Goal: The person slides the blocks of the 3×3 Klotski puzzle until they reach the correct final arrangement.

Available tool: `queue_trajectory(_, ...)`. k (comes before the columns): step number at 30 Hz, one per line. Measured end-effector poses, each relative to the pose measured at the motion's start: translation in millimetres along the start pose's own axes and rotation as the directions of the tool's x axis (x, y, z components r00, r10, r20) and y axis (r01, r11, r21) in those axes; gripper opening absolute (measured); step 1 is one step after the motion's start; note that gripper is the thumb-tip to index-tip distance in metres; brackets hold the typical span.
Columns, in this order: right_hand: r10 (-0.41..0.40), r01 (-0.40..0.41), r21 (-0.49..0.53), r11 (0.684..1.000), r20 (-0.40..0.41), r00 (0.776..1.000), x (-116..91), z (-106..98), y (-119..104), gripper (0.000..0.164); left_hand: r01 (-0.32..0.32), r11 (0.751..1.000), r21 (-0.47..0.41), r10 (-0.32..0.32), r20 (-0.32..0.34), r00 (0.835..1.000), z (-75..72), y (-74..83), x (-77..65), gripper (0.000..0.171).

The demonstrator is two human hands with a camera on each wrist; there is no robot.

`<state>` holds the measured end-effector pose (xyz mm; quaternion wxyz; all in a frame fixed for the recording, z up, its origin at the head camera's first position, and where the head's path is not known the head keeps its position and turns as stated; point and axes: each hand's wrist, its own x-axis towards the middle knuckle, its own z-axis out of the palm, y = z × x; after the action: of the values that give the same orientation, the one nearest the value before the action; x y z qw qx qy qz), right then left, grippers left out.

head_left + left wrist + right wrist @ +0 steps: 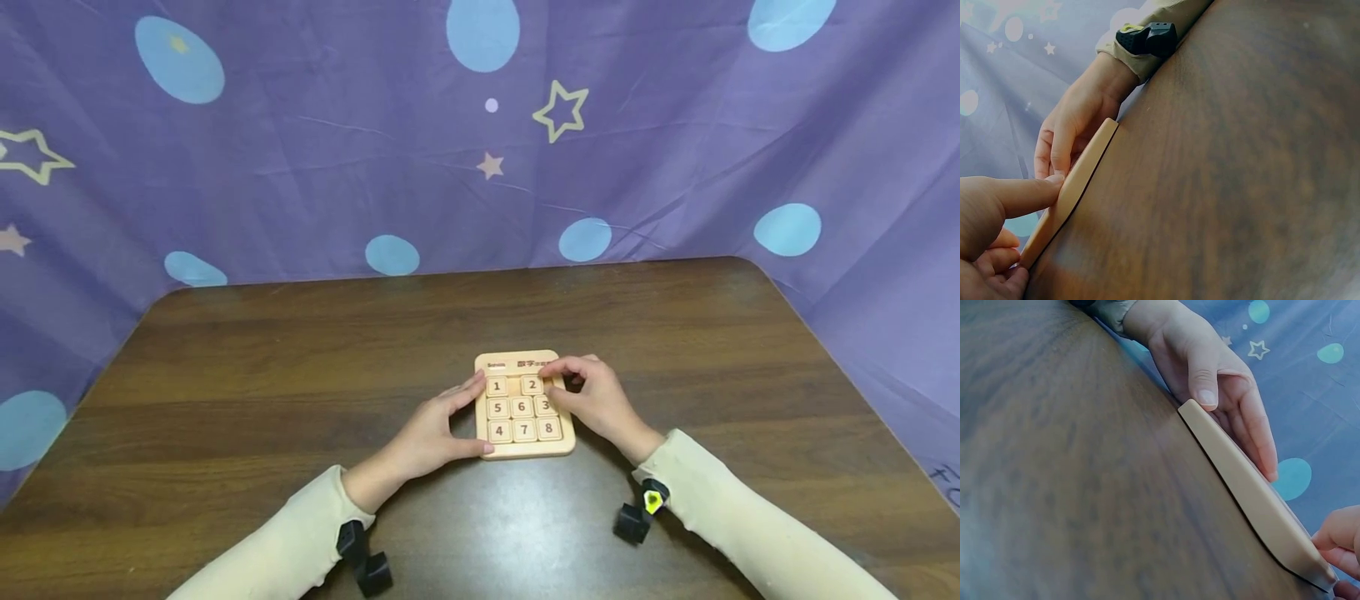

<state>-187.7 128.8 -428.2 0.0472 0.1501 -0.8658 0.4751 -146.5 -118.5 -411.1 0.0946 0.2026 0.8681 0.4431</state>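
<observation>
A light wooden sliding number puzzle (523,450) lies flat on the table, with numbered tiles in three rows. My left hand (429,429) holds its left side, fingers at the upper edge and thumb on the near left corner. In the right wrist view that left hand (1200,372) spans the board's side. My right hand (600,400) is at the upper right, its bent index finger and thumb pinching the right side of the 2 tile (532,384). That tile stands between the middle and right columns, with a gap beside the 1 tile (497,386).
The dark brown wooden table (300,358) reaches back to a purple curtain (337,150) with stars and blue spots. Black wrist cameras hang below the left cuff (363,558) and right cuff (641,512), close to the tabletop.
</observation>
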Motion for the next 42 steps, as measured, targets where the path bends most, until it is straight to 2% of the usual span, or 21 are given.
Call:
queue_trajectory(11, 0.016, -0.016, 0.006, 1.0, -0.001, 1.0, -2.1, 1.9, -2.5, 0.022, 0.005, 1.0, -0.013, -0.005, 0.001, 1.0, 1.5, -1.4, -0.4, 0.084)
queue_trajectory(23, -0.001, 0.001, -0.014, 1.0, -0.019, 1.0, 0.4, 6.0, -4.5, 0.021, -0.011, 1.0, -0.023, 0.011, -0.007, 1.0, 0.5, -0.5, -0.6, 0.084)
queue_trajectory(42, -0.011, 0.011, -0.024, 1.0, -0.004, 1.0, 1.0, 8.1, -5.9, 0.024, -0.008, 1.0, -0.013, 0.008, 0.0, 1.0, 0.7, 0.9, 0.5, 0.084)
